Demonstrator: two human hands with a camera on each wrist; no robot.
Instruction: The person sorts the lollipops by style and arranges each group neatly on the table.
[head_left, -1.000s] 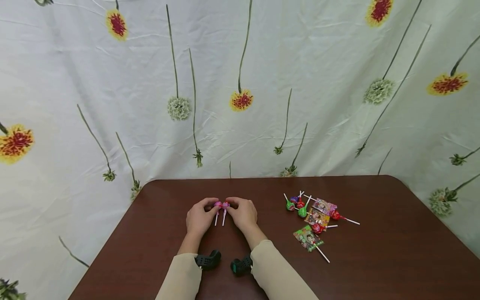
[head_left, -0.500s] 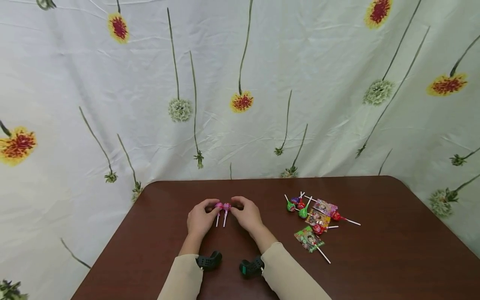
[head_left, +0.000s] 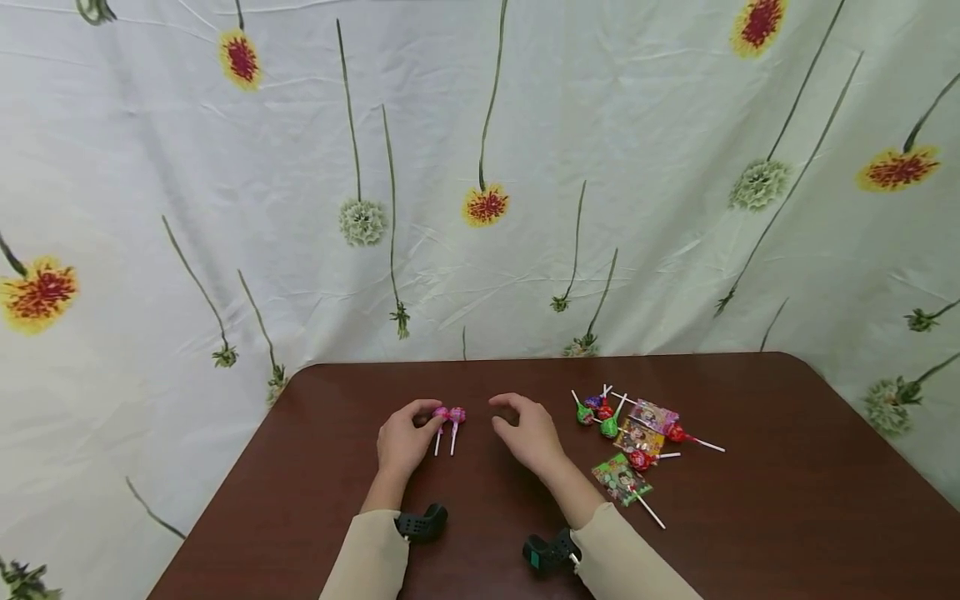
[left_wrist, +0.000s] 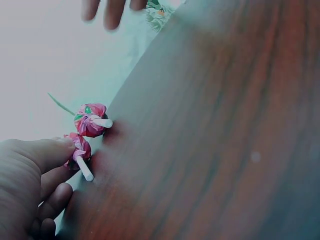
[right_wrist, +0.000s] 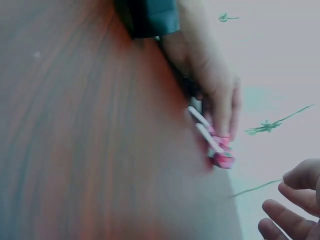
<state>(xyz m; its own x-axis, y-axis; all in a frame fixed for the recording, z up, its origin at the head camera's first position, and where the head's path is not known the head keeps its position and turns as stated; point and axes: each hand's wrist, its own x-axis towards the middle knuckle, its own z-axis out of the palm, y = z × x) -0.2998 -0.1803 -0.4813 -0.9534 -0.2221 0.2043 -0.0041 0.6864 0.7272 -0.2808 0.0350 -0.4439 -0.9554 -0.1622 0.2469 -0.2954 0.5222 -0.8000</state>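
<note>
White cloth with a flower print fills the far side, then there's a dark brown bench with a jumble of colourful wrapped lollipops right of centre. Right hand is just left of those, grip wide, thumb and fingers apart. Left hand has a narrow grip pinching the left pink lollipop, which is left of centre with the right pink lollipop right beside it, both sticks pointing near.
</note>
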